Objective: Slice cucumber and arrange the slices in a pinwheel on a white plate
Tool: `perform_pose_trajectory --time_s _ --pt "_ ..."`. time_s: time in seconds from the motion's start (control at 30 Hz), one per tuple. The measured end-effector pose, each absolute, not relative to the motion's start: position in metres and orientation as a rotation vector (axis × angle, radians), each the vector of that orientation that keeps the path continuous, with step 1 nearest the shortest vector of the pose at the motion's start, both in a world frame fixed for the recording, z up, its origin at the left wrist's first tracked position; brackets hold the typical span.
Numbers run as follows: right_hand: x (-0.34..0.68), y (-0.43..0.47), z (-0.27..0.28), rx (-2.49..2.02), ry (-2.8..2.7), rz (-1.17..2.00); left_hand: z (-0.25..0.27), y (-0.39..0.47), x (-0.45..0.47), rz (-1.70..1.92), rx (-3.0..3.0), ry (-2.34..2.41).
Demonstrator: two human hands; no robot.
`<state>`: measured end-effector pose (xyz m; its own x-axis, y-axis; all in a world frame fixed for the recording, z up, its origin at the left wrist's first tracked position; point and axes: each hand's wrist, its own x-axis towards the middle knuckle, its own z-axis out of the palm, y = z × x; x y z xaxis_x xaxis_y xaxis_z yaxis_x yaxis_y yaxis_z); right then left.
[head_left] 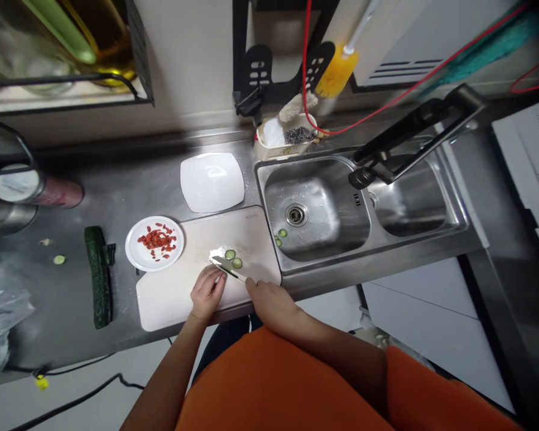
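Observation:
My right hand (273,301) is wrapped round the handle of a kitchen knife (239,276), whose blade points left over the white cutting board (175,299). My left hand (208,291) is on the board with its fingers curled together beside the blade; what they hold, if anything, is hidden. Just beyond the blade lie two cucumber slices (237,263). A white plate with small red pieces (157,240) overlaps the board's far left corner. Behind the board sits a white square dish (212,181).
Left of the board a dark green cucumber (99,278) lies on the steel counter, with a cut end (60,260) near it. A double sink (314,239) with a black faucet (399,143) is at the right; several cucumber slices (282,233) are in its basin.

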<state>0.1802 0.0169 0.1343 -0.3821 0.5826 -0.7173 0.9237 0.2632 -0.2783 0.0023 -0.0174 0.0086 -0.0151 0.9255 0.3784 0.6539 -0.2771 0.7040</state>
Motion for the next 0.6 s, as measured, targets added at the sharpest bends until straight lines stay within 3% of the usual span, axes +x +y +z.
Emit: perform_pose_trajectory --time_s 0.6 --pt "0.167 0.018 0.110 1.345 2.118 -0.921 0.009 -0.017 0.003 1.171 1.922 1.649"
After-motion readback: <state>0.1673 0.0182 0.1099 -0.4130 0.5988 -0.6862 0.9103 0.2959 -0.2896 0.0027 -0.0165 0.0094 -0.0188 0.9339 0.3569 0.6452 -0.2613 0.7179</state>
